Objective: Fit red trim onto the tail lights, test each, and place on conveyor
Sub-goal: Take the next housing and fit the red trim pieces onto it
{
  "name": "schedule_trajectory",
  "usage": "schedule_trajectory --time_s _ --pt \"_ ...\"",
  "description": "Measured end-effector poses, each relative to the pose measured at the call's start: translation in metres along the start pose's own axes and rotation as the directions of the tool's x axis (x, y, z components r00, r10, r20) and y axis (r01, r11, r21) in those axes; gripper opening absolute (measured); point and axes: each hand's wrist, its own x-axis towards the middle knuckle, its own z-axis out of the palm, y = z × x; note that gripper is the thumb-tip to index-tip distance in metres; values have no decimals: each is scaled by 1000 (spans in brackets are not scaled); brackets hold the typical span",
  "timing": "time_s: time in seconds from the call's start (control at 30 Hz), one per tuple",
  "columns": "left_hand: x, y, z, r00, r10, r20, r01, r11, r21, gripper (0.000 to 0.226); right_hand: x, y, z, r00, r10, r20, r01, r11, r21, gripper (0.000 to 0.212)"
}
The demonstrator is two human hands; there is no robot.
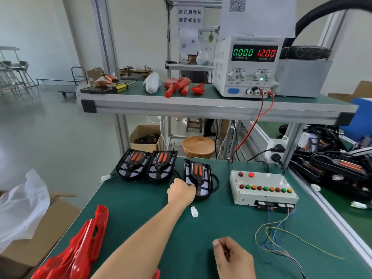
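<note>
- Nearest to us, at about five o'clock on the green bench [201, 228], our right hand [233, 258] sits loosely curled above the mat with nothing in it.
- Down at seven o'clock lies a pile of red trim pieces [80, 248], glossy and overlapping, reaching up along the bench's left edge.
- Our left hand [182, 191] stretches out toward twelve o'clock, its fingers curled at the lower left edge of the nearest tail light [198, 178] (we cannot tell whether they actually pinch the housing or its cable).
- That tail light lies flat near the middle of the bench, its two orange strips facing up, and its white connector [194, 212] trails back just beside our left wrist.
- Two more tail lights [148, 165] rest side by side, touching, at eleven o'clock near the far edge.
- At two o'clock sits a white test box [261, 188] with a row of red, green and yellow buttons, and thin coloured wires [281, 238] spill from its front toward four o'clock.
- On the upper shelf [201, 103] at one o'clock, a power supply [247, 67] reads 0.000 and 12.00, with red and black leads [255, 121] dropping to the bench.
- More red parts [177, 86] lie on that shelf at twelve o'clock.
- A heap of black tail lights [332, 166] fills the neighbouring surface at three o'clock.
</note>
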Motion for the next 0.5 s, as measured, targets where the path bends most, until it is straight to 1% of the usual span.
schedule_trajectory --time_s 0.07,0.13,0.17,0.23,0.3,0.37,0.4,0.43,0.5 --pt "-4 -2 -7 998 -30 53 36 992 -117 39 -1 -1 -1 1000 6 11 -6 1000 6 29" --pt "-5 -4 -13 997 -27 75 42 976 -212 37 -3 -3 -3 1000 11 16 -11 1000 7 29" --pt "-6 -5 -16 997 -14 77 33 968 -249 31 -4 -4 -4 1000 13 15 -13 1000 8 29" --pt "-9 -7 -25 997 -3 71 24 953 -303 9 -6 -6 -6 999 22 23 -23 1000 16 28" --pt "-11 -10 -32 997 7 81 21 938 -346 15 -9 -7 -7 998 31 45 -32 999 18 27" --pt "-15 -13 -37 993 27 118 22 918 -396 14 -11 -7 -9 998 23 55 -24 1000 11 26" --pt "-19 -15 -39 991 42 128 12 918 -397 17 -12 -8 -10 998 19 56 -20 1000 17 26" --pt "-21 -18 -39 992 58 114 -10 924 -383 21 -13 -9 -10 998 14 55 -15 1000 28 26" --pt "-26 -24 -42 994 82 77 -57 959 -278 25 -15 -8 -11 999 5 53 -7 999 34 26"
